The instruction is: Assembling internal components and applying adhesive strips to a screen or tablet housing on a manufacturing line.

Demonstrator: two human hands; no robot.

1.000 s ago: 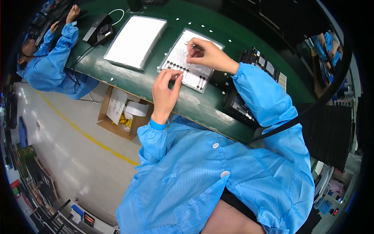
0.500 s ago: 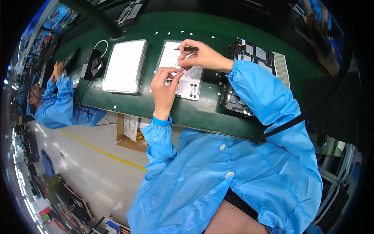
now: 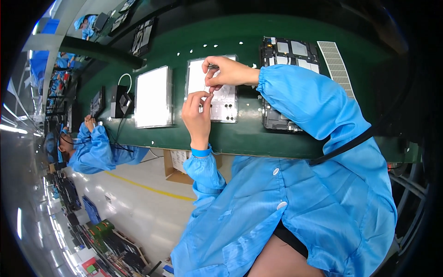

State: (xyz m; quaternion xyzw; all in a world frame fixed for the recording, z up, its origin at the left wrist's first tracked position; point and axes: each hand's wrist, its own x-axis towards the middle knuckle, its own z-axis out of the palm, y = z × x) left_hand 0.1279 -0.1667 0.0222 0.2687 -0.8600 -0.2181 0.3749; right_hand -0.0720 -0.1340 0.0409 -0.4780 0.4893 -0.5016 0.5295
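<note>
working over the white flat panel (image 3: 197, 76) near the middle of the green tabletop (image 3: 249, 147), with small black round-ended pieces (image 3: 226, 106) lying by the near right corner of that panel. holding the fingers of the left hand (image 3: 197, 115) narrow, thumb and forefinger nearly tip to tip above the panel's near part; cannot tell whether gripping a tiny piece there, too small and blurred to make out. gripping a dark slim tool (image 3: 213, 67) within the fingers of the right hand (image 3: 226, 72), thumb and forefinger close together just beyond the left fingertips.

to do this fine fingertip work well, best to brace the left wrist lightly near the panel's edge and let only the right fingers move. pinch lightly, since anything so small would likely flick away under a hard squeeze. tuck the slim tool well clear of the fingertips, so as not to scratch the panel or knock the black pieces. stay low over the panel, to catch anything dropped on a pale ground. mind the right sleeve (image 3: 314, 99), lying across part of the black electronic unit (image 3: 290, 48); lift the elbow a little to avoid snagging. avoid brushing the white scraps (image 3: 215, 45) beyond the panel.
</note>
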